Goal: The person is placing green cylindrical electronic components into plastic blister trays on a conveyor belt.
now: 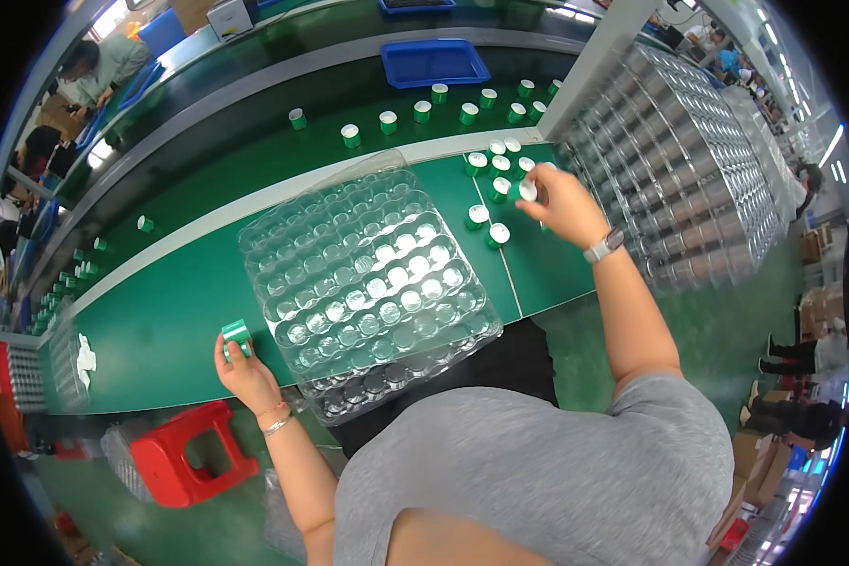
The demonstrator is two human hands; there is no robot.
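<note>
My left hand (249, 379) is closed around a small green container (235, 331) with a white stripe, held tilted above the left part of the green work surface. At the right, my right hand (570, 206) pinches a small container (528, 191), its white top facing me. Beside that hand stands a cluster of several green containers with white tops, among them one upright container (498, 234) nearest me. Between my hands lies a clear plastic tray (323, 311) with rows of round pockets. It overhangs the near edge of the surface. Whether the pockets hold anything is hard to tell through the glare.
A tall stack of clear trays (670, 160) stands at the right, beside a pale post (594, 71). Beyond a pale rail, more green containers stand on a green belt (245, 156). A blue tray (434, 64) sits further back. A red stool (174, 462) is at lower left.
</note>
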